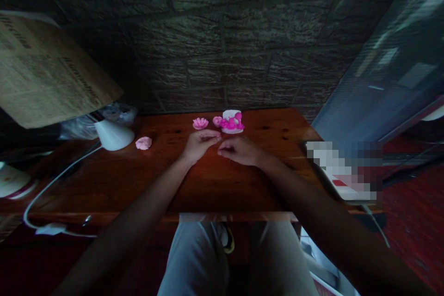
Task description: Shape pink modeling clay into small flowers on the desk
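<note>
Both my hands meet at the middle of a wooden table (263, 180). My left hand (199, 143) has its fingers curled and pinched toward the right hand. My right hand (239, 149) is closed in a loose fist, fingertips touching the left ones. What they pinch is too small to make out. Just beyond them sits a white holder (231, 114) with bright pink clay pieces (233, 124) on it, a small pink clay ball (217, 121) beside it, and a pink clay flower (200, 123) to the left.
A pale pink clay lump (143, 143) lies near a white lamp base (114, 135) with a cable (52, 185) at the left. A newspaper sheet (45, 74) hangs at upper left. A blurred-out item (343, 169) rests at the table's right. A dark brick wall (222, 32) stands behind.
</note>
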Tool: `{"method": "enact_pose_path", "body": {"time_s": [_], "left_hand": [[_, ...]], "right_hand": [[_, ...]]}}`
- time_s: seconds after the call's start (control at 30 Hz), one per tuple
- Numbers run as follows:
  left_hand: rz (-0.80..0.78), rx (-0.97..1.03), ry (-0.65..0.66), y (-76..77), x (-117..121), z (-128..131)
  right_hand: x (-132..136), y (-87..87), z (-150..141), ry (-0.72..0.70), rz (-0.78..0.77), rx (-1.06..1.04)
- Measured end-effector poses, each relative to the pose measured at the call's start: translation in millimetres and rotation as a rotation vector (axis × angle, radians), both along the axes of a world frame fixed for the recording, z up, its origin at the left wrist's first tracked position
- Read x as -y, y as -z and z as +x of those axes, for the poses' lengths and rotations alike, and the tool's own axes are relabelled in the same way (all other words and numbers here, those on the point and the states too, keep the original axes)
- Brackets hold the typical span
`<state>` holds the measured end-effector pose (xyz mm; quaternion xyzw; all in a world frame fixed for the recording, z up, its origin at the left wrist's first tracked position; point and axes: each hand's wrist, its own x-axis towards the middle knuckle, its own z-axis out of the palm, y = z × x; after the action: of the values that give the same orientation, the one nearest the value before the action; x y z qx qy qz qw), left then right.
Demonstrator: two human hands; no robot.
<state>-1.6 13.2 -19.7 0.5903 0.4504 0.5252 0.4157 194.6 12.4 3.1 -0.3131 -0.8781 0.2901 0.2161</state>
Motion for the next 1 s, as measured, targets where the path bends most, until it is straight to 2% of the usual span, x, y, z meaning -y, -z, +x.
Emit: {"method": "enact_pose_path", "body": {"time_s": [0.17,0.53,1.0], "left_hand": [[-0.009,-0.011,-0.017,0.3,-0.4,-0.7],[-0.037,0.000,0.061,-0.3,0.4,0.0],[0.051,-0.082,0.031,-7.1,3.4,1.7]], "right_hand": [[-0.2,0.0,-0.2,0.011,-0.031,-0.020],[-2.8,4.5,0.3,-0.025,-0.009,-0.066],[-2.6,3.6,0.2,-0.021,-0.007,-0.049]]}}
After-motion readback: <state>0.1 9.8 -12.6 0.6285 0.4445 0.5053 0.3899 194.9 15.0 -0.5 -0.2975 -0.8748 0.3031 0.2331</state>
